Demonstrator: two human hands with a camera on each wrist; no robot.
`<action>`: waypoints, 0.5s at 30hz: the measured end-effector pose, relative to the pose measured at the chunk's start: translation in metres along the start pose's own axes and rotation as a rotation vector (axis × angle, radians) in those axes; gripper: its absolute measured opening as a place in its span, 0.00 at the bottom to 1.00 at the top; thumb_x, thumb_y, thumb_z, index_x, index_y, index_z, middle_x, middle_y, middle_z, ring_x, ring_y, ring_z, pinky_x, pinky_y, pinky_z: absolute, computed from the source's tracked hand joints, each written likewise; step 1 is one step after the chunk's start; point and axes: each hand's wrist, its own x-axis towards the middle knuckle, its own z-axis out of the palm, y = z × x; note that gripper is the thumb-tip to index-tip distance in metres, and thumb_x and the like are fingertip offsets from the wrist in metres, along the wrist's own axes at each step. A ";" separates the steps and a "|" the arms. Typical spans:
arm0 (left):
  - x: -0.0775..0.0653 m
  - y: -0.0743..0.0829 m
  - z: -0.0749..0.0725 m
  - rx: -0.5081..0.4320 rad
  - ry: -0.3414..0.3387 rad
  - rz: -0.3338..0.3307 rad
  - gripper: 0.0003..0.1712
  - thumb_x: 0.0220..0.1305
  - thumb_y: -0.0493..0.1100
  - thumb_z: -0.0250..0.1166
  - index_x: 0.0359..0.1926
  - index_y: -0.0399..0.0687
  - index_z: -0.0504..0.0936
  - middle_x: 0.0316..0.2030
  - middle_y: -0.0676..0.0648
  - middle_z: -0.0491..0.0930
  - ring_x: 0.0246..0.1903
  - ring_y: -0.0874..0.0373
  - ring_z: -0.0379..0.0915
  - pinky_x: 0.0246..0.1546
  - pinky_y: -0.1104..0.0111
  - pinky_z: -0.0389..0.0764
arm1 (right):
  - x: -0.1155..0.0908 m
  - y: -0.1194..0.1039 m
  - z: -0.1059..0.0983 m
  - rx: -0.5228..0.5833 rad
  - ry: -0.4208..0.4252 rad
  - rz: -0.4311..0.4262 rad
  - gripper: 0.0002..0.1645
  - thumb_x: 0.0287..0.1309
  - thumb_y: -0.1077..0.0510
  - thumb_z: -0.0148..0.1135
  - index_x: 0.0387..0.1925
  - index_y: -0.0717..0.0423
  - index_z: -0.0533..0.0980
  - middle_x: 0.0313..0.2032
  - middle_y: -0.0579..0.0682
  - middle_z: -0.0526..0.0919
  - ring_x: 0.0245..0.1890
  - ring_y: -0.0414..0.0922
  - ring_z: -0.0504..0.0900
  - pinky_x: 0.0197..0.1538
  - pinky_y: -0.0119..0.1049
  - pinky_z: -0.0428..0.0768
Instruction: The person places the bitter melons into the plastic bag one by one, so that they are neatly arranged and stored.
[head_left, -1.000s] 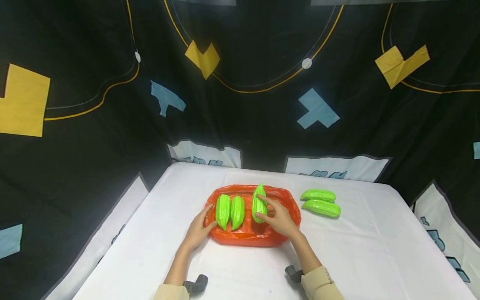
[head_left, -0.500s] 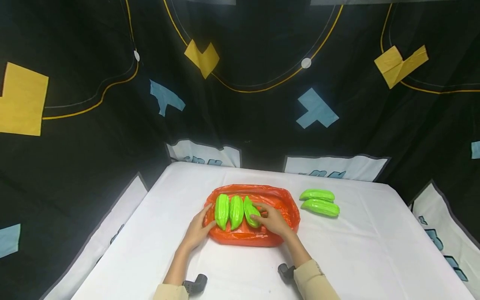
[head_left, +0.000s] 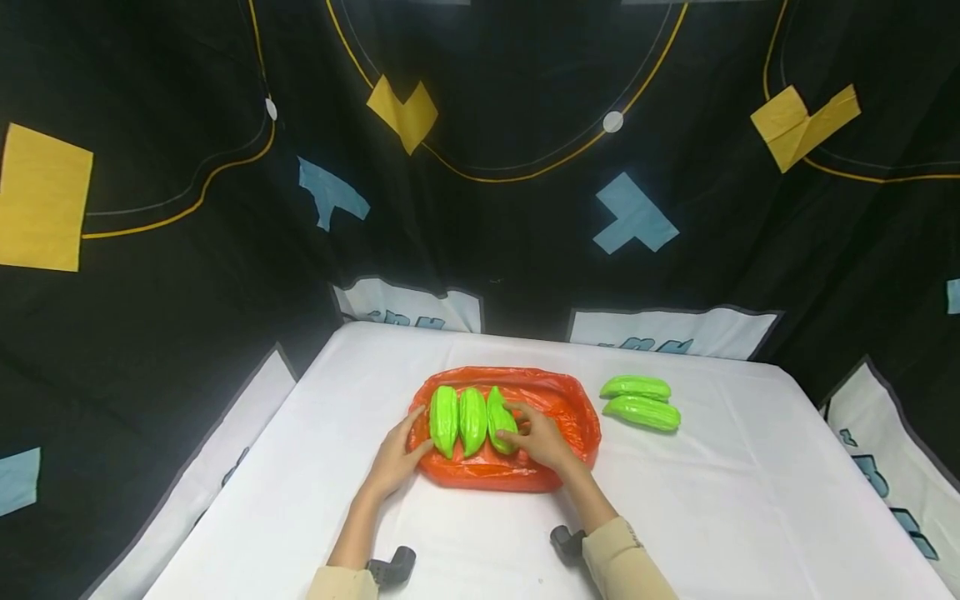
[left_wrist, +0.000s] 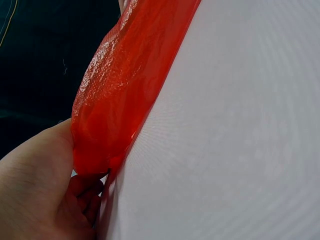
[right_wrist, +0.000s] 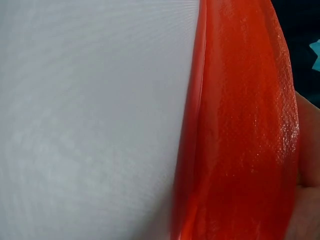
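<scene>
A shallow red tray, its surface shiny and wrinkled like plastic film, sits on the white table. Two bright green ridged gourds lie side by side in its left half. My right hand reaches over the near rim and holds a third green gourd between thumb and fingers, close beside them. At the left end, my left hand grips the tray's rim. The left wrist view has the thumb and curled fingers at the red wall. The right wrist view shows mostly the tray's outer side, which hides the gourd.
Two more green gourds rest on the white tablecloth right of the tray. Behind the table hangs a black curtain with yellow and blue patches. Dark wrist devices stick out at both wrists.
My right hand has carried the third gourd leftward and lowered it beside the other two; in the last half second it barely moved. The left hand has stayed at the tray's rim.
</scene>
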 end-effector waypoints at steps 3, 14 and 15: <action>0.000 0.000 -0.001 -0.003 0.003 0.002 0.36 0.62 0.47 0.61 0.69 0.50 0.58 0.65 0.37 0.59 0.64 0.38 0.51 0.62 0.44 0.51 | 0.001 0.000 0.000 -0.003 -0.005 -0.002 0.35 0.53 0.47 0.65 0.61 0.52 0.68 0.48 0.56 0.77 0.42 0.50 0.78 0.42 0.42 0.79; -0.001 0.001 0.000 -0.026 -0.012 -0.013 0.36 0.62 0.46 0.60 0.69 0.50 0.58 0.66 0.39 0.58 0.65 0.40 0.51 0.63 0.45 0.50 | -0.006 0.012 -0.019 0.019 0.009 0.017 0.37 0.53 0.47 0.65 0.62 0.54 0.65 0.48 0.59 0.77 0.47 0.55 0.77 0.47 0.47 0.78; -0.001 0.001 -0.001 -0.023 -0.010 -0.016 0.36 0.63 0.46 0.60 0.69 0.50 0.58 0.66 0.39 0.59 0.65 0.40 0.51 0.63 0.45 0.50 | -0.007 0.013 -0.021 0.009 0.002 0.020 0.37 0.53 0.47 0.65 0.62 0.54 0.66 0.48 0.59 0.77 0.46 0.54 0.77 0.47 0.47 0.78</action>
